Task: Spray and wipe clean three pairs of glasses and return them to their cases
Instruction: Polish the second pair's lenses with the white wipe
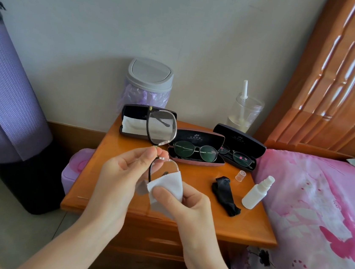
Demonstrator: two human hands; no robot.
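**Lens wiping above the near desk edge**

Right hand [186, 204] pinches a white cloth [166, 188] round the lower lens of the dark-framed glasses [161, 128], thumb on top. The left hand [132, 173] has its grip pinched on the frame at the bridge, so the other lens stands upright above.

To do this well, I would keep the left grip on frame, not glass. The rubbing should be light, with cloth on both faces, before turning the pair for the upper lens.

Toward the desk's [104, 183] right edge are a black cloth [225, 193], a white spray bottle [256, 194] and its clear cap [240, 175].

Further back, a pink case [196, 158] and a black case [240, 141] lie open, each holding glasses. An open case [134, 118] at the back left corner holds only a cloth.

Behind stand a lidded bin [148, 82] and a clear jar [244, 111]. A pink-covered bed [319, 205] is beside the right edge, and a purple rolled mat [4, 92] is off to the left.
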